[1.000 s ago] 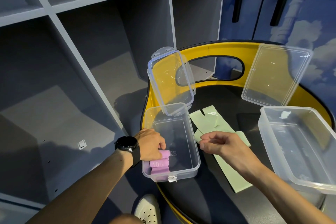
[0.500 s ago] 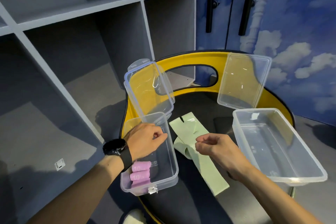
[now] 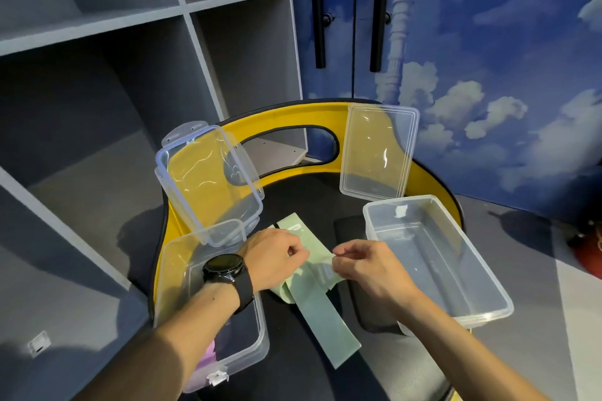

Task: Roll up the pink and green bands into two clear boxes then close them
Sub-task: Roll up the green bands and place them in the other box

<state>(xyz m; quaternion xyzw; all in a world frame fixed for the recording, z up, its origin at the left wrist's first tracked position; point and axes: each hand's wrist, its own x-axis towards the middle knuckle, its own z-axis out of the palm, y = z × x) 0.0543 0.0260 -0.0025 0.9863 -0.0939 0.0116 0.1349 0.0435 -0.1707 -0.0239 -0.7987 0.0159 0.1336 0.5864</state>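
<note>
Pale green bands [image 3: 325, 312] lie flat on the black tabletop between two clear boxes. My left hand [image 3: 277, 257], with a black watch on the wrist, pinches the green band's upper left edge. My right hand [image 3: 368, 267] pinches the same band just to the right. The left clear box [image 3: 257, 329] holds rolled pink bands [image 3: 205, 365], mostly hidden under my left forearm; its hinged lid [image 3: 208, 179] stands open. The right clear box [image 3: 488, 312] is empty, and its lid [image 3: 379, 150] leans against the table's rim.
The round black table has a raised yellow rim [image 3: 286, 120] with a cut-out handle. Grey cubby shelves [image 3: 182, 10] stand to the left and behind. Blue cloud-painted doors [image 3: 488, 42] with black handles are at the back right. A dark pad [image 3: 365, 309] lies under the green bands.
My left hand left the pink rolls in the left box and moved right onto the green band. My right hand closed in on the same band. The view shifted left and up.
</note>
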